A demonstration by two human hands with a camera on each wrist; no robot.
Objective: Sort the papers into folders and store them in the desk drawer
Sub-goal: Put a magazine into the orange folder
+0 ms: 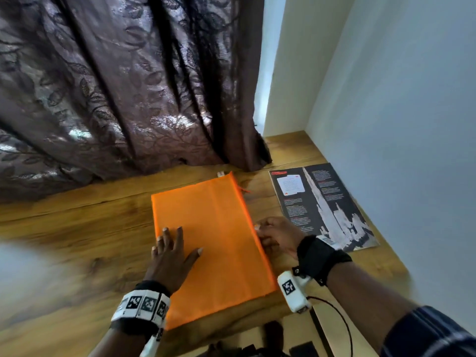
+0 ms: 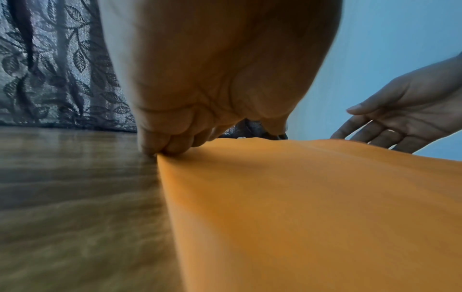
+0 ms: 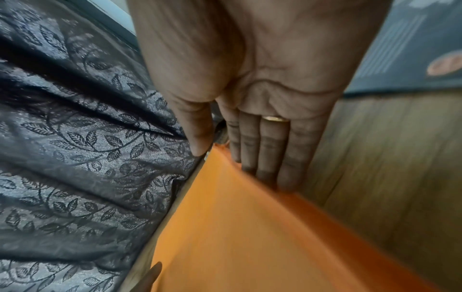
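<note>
Hands [image 1: 171, 256] apparently flanking orange folder [image 1: 219, 243].

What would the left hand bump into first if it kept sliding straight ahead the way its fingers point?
Probably the dark curtain. The left hand lies flat on the orange folder, fingers pointing toward the desk's far edge; depth is uncertain.

My left hand [image 1: 171, 256] lies flat on the orange folder [image 1: 219, 243], my right hand [image 1: 277, 237] hard against its right edge — between them, open folder. Left of the folder, bare wooden desk [image 1: 77, 228]. Right, a dark brochure [image 1: 322, 204] near the wall [image 1: 399, 124]. Behind, the curtain [image 1: 116, 86] reaches the desk — blocked.
</note>
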